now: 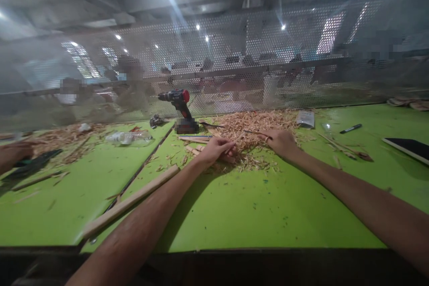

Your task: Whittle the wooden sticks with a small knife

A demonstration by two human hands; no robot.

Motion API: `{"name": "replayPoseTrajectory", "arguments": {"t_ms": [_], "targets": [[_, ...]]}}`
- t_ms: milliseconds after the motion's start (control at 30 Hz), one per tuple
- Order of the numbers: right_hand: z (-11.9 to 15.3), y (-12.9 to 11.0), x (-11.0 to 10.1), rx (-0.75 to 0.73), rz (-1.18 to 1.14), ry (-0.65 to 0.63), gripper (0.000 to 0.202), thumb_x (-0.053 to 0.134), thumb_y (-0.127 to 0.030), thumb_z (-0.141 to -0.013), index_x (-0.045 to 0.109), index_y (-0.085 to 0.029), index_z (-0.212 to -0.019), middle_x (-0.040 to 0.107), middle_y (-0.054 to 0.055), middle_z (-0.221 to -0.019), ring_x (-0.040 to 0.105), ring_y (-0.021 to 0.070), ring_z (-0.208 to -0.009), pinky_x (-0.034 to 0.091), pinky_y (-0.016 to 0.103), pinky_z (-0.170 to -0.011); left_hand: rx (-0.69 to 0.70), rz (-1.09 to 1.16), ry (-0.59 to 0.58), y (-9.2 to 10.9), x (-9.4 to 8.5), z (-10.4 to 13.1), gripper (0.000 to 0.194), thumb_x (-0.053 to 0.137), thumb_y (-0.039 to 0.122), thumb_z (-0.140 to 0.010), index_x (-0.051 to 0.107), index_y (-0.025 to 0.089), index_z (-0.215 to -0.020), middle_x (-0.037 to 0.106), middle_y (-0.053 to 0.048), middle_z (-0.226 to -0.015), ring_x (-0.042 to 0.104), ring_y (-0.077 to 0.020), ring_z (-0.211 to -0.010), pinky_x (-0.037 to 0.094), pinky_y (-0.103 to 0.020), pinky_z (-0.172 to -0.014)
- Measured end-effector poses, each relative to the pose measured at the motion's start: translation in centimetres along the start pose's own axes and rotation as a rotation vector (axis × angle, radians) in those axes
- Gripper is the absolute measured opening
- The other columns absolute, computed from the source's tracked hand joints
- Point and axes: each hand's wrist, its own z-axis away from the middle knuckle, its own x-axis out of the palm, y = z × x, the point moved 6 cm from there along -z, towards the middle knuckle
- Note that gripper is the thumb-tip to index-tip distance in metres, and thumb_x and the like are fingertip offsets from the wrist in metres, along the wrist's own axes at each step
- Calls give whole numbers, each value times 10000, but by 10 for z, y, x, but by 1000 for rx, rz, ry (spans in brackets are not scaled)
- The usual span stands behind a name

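My left hand [217, 149] is closed, thumb against fingers, low over the wood shavings [258, 120]; what it pinches, if anything, is too small to make out. Pale wood pieces [193, 151] lie beside and partly under it. My right hand [282, 143] is wrapped round a thin, dark-tipped stick-like tool [253, 132], whose end points left toward my left hand. Its exact kind is unclear. Behind my left hand, a cordless drill [181, 105] stands upright on its battery. Nearer me, a long wooden strip [134, 199] lies alongside my left forearm.
A perforated screen [217, 85] rises behind the green table [241, 214]. Right of my hands lie a small packet [305, 119], a marker [351, 128] and a dark tablet-like slab [407, 149]. At left are a plastic bottle [129, 137] and another person's hand [13, 154].
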Motion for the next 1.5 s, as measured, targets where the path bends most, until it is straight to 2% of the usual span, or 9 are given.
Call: {"name": "replayPoseTrajectory", "arguments": {"t_ms": [267,567,800,967,1100,1200,1267,1367,1500], "targets": [[-1,1,1,-33,14,24,391,565,-505,-1114,882,-324,-1253,879,61,-1037,792,285,-807,565,375,-632,-34,9,40,9,6,5,339,987,355,-796,780,89,-830,743,-30,-766,668,-114,-636,645,-258,-622],[-1,2,2,-9,66,47,353,593,-413,-1099,888,-305,-1259,869,75,-1152,809,311,-907,563,379,-677,-16,-1,60,3,2,0,288,937,334,-863,781,92,-853,743,-37,-774,679,-125,-641,670,-286,-640],[-6,20,0,32,42,19,405,576,-522,-1103,900,-301,-1201,866,98,-959,751,294,-743,513,377,-638,-20,-28,32,1,0,-2,196,868,264,-919,793,84,-895,758,-50,-791,690,-115,-641,677,-282,-667],[-11,55,-22,253,61,170,515,549,-625,-1082,913,-264,-1125,857,151,-951,760,337,-809,485,381,-658,11,-15,69,4,0,-3,190,885,243,-875,777,94,-827,696,-12,-699,628,-102,-575,660,-276,-614],[-9,39,-23,173,-11,211,544,522,-637,-1079,908,-257,-1130,859,162,-1052,773,370,-889,527,430,-748,11,-9,116,5,1,-3,197,882,245,-872,764,103,-803,698,-19,-687,630,-113,-587,642,-261,-591],[-5,20,-14,91,-64,164,535,524,-649,-1071,909,-279,-1103,861,136,-1055,764,354,-853,532,428,-732,38,10,134,8,2,0,150,821,227,-923,816,105,-1011,786,-64,-853,681,-134,-641,660,-286,-609],[-3,15,-8,87,-81,136,509,546,-640,-1061,909,-283,-1076,861,126,-1031,755,339,-826,522,413,-704,63,-9,142,12,1,2,311,795,235,-949,815,143,-1245,834,-102,-1094,722,-145,-696,671,-300,-634],[-2,19,-6,148,-63,139,472,555,-585,-1056,903,-272,-1116,857,125,-968,739,327,-781,493,391,-662,130,-132,216,18,-10,3,414,780,293,-972,792,199,-1375,820,-118,-1301,749,-149,-762,654,-280,-674],[-1,25,-9,200,-17,202,463,545,-551,-1044,898,-259,-1117,858,146,-985,743,345,-813,487,391,-669,250,-401,359,25,-37,-1,288,691,253,-997,822,145,-1230,843,-121,-1093,725,-165,-750,612,-279,-690]]}}
